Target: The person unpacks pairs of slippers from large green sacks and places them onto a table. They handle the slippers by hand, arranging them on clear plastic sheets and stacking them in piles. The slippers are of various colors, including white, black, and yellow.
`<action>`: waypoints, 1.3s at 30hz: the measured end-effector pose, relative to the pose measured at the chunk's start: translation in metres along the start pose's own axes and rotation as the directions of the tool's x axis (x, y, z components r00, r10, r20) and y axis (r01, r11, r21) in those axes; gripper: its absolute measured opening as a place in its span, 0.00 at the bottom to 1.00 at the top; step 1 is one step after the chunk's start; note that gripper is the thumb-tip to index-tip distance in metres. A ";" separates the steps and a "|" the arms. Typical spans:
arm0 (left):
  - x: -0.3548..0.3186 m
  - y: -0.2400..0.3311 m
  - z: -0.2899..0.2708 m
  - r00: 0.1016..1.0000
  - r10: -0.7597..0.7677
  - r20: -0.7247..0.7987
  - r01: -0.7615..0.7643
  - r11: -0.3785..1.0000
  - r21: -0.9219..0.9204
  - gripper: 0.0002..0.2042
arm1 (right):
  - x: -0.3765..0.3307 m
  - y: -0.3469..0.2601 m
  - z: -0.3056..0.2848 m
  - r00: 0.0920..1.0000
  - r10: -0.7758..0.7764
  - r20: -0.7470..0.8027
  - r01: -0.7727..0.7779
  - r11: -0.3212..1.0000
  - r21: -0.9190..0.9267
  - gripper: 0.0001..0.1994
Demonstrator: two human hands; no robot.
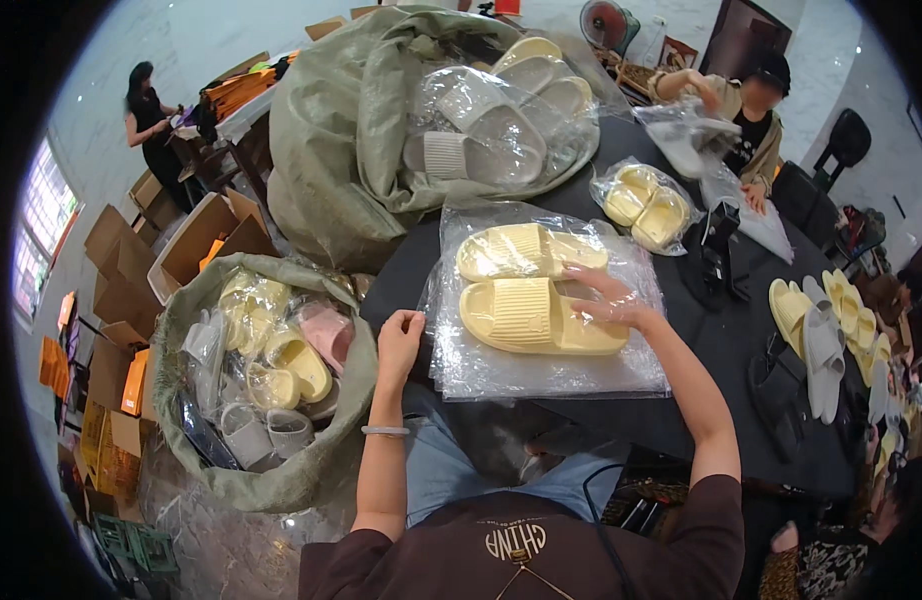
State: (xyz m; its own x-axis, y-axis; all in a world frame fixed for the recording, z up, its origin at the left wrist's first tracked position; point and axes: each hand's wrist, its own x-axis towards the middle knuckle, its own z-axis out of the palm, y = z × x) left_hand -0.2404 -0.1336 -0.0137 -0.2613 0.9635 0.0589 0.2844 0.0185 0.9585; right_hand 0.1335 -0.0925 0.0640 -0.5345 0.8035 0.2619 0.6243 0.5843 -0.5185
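Left hand (399, 338) pinches the left edge of the clear plastic bag (541, 375), fingers closed on the film at the near-left edge of the black table (721, 350). Right hand (606, 300) sits inside the bag opening, fingers spread loose on the heel end of the nearer yellow slipper (536, 317), not clenched. Second yellow slipper (526, 251) lies just behind the first, side by side with it, both inside the bag and flat on the table near its front edge. A bracelet (385, 431) is on the left wrist.

Left of the table, low, a green woven sack (281, 480) stands open, filled with bagged slippers, yellow, pink and grey. On the table's right edge a row of loose slippers (826, 330), yellow and grey, lies close together. Mid-table, a tape dispenser (716, 250), black, stands beyond the bag. Behind it a bagged yellow pair (646, 207). At the far-left corner a large green sack (351, 130) lies slumped, with bagged white slippers (491, 130) spilling from its mouth.

Far side of the table: a seated person (751, 110) handling a clear bag. Far left, cardboard boxes (191, 245) on the floor and a standing person (151, 120) beyond them.
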 end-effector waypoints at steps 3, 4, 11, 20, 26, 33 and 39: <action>0.001 -0.001 0.002 0.999 0.052 -0.007 -0.051 0.996 0.079 0.12 | 0.028 0.002 0.010 0.998 -0.055 0.002 0.055 0.979 -0.196 0.24; 0.001 0.000 0.001 0.998 0.070 0.001 -0.069 0.992 0.108 0.12 | 0.036 0.004 0.018 0.999 -0.048 -0.015 0.044 0.974 -0.223 0.25; 0.004 0.000 -0.009 0.998 0.053 -0.014 -0.052 0.996 0.068 0.11 | 0.075 0.027 0.054 0.957 -0.279 -0.082 0.265 0.952 -0.152 0.20; -0.077 0.078 -0.034 0.971 -0.019 0.240 0.074 0.971 -0.225 0.10 | 0.014 -0.007 -0.040 0.977 -0.088 -0.196 0.041 0.972 -0.231 0.13; -0.089 0.089 -0.010 0.831 0.548 0.101 -0.472 0.596 0.650 0.13 | -0.028 0.049 -0.018 0.995 -0.024 -0.093 0.011 0.990 -0.142 0.12; -0.031 0.056 0.036 0.667 0.487 0.564 -0.745 0.447 0.496 0.29 | -0.010 0.037 0.009 0.985 -0.082 -0.152 0.072 0.995 -0.066 0.13; -0.025 0.033 0.049 0.702 0.389 0.596 -0.706 0.484 0.516 0.32 | -0.065 0.101 -0.020 0.988 0.089 -0.125 -0.121 0.953 -0.277 0.10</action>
State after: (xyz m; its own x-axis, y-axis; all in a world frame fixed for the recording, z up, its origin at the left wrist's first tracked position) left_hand -0.1791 -0.1436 0.0027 0.4770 0.8432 0.2478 0.7986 -0.5336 0.2785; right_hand 0.2419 -0.0833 0.0109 -0.4011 0.8605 0.3141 0.8175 0.4909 -0.3010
